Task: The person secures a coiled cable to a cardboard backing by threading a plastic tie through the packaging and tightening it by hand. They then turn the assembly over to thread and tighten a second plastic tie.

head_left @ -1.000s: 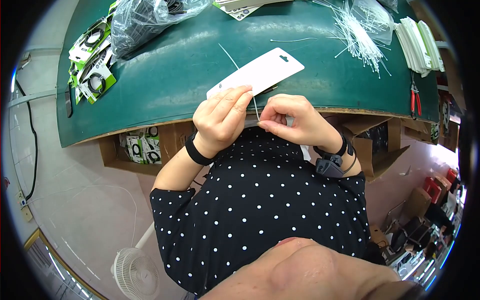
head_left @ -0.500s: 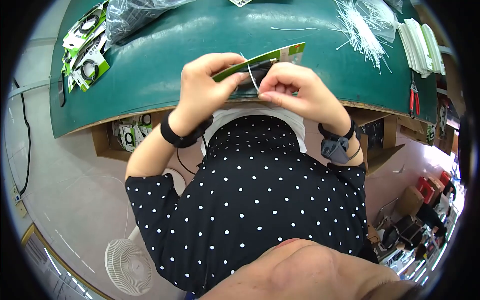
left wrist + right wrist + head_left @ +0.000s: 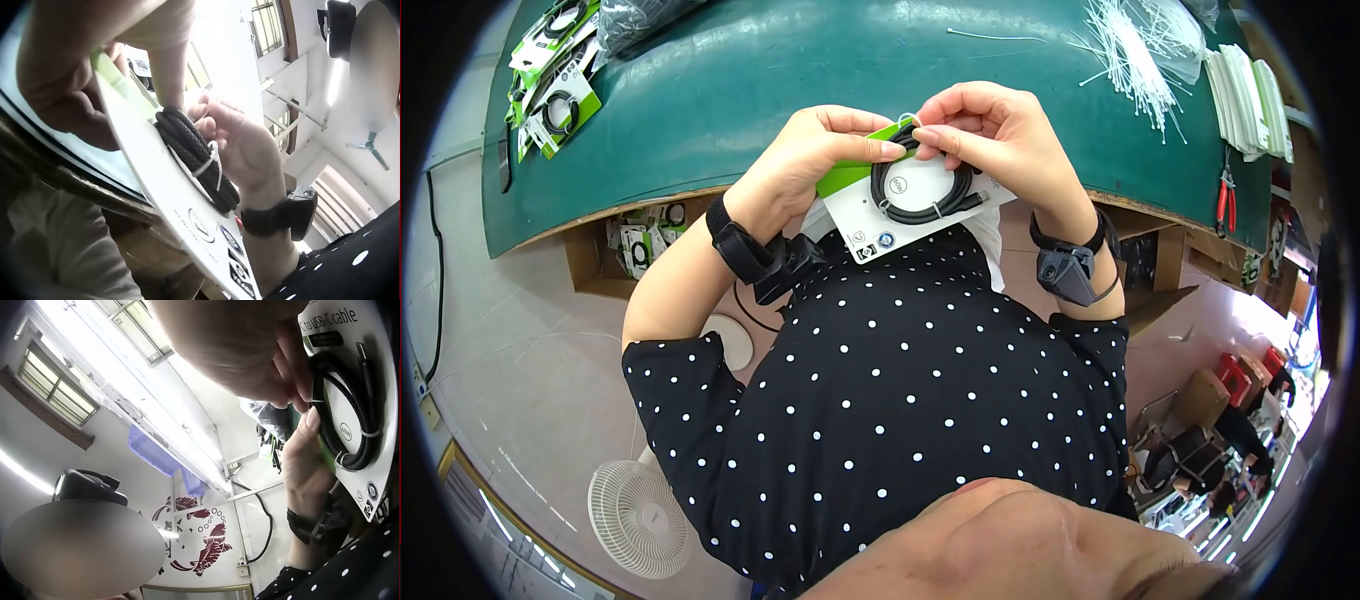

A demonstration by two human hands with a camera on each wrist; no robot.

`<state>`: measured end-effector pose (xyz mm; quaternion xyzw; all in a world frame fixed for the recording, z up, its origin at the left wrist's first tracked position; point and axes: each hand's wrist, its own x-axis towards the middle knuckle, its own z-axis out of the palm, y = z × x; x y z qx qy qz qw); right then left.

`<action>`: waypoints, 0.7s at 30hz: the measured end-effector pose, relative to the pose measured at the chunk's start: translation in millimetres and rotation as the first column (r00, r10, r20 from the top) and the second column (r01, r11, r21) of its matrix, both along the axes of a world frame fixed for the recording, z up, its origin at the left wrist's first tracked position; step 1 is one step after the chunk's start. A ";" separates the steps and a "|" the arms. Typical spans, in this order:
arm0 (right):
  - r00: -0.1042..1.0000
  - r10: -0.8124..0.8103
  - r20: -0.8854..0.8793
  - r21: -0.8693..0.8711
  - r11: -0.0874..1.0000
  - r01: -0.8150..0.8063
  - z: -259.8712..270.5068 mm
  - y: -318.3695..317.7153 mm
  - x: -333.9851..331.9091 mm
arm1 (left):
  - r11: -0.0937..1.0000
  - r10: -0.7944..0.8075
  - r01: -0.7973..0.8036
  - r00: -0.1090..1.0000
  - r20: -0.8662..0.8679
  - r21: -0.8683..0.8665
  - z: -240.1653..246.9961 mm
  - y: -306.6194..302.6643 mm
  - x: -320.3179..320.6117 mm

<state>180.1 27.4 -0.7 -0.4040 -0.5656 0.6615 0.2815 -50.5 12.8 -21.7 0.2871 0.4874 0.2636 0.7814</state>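
A white and green card (image 3: pixel 855 205) is held tilted in front of the torso, its printed side facing up, with a coiled black cable (image 3: pixel 880 190) on it. My left hand (image 3: pixel 825 150) pinches the card's left part and the coil's top between thumb and fingers. At the coil's top, my right hand (image 3: pixel 990 130) pinches a thin white tie with thumb and index finger. White ties also bind the coil (image 3: pixel 190 153) in the left wrist view. In the right wrist view the card (image 3: pixel 350 319) reads "C to USB-C cable".
Carded cables (image 3: pixel 560 115) lie at the green table's left, beside a plastic bag (image 3: pixel 635 25). Loose white ties (image 3: pixel 1130 60), a stack of white cards (image 3: pixel 1245 105) and red-handled pliers (image 3: pixel 1226 200) are at the right. Open boxes (image 3: pixel 595 270) stand under the table edge; a fan (image 3: pixel 640 515) stands lower left.
The card has turned from its blank back to its printed front, showing the cable. Both hands have moved up a little, and the tie now forms a small loop at the coil's top.
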 end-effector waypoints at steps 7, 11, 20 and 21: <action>0.982 -0.038 0.184 0.368 0.929 -0.033 -6.4 -3.6 -0.2 | 1.000 -0.001 0.001 1.000 -0.010 -0.008 -5.3 -1.6 -0.3; 0.974 -0.177 0.142 0.554 0.829 0.069 -13.7 -10.9 -5.8 | 1.000 0.003 -0.002 1.000 0.011 -0.022 -9.5 -3.3 0.0; 0.970 -0.215 0.114 0.650 0.754 0.091 -30.8 -15.8 -6.4 | 0.999 0.037 -0.035 0.999 0.033 -0.037 -10.2 -5.0 2.3; 0.970 -0.209 0.125 0.662 0.745 0.076 -31.4 -15.8 -5.1 | 0.998 0.035 -0.031 0.997 0.063 -0.051 -12.5 -5.2 2.5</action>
